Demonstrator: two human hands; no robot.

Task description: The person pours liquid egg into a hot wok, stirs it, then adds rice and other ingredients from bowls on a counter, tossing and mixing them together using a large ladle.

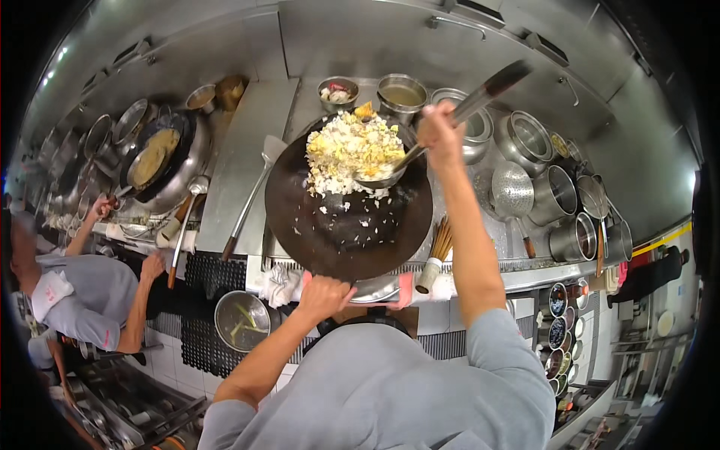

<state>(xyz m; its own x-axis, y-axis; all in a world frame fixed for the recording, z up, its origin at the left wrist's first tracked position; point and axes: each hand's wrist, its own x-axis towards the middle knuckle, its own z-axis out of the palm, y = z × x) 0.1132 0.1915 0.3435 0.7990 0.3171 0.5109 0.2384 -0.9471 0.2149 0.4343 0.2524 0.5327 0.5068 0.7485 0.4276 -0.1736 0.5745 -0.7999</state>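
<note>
A large dark wok sits before me with fried rice and egg heaped at its far side. My right hand grips the metal shaft of a long-handled ladle, whose bowl rests in the rice at the heap's lower right. The ladle's dark handle end points up to the right. My left hand is closed at the wok's near rim, on what looks like a pink-edged cloth; the grip is partly hidden. Loose rice grains lie across the wok's lower wall.
A wok spatula lies left of the wok; a bamboo brush stands to its right. A perforated skimmer and steel pots are farther right. Metal bowls line the back. At left, a co-worker holds another wok.
</note>
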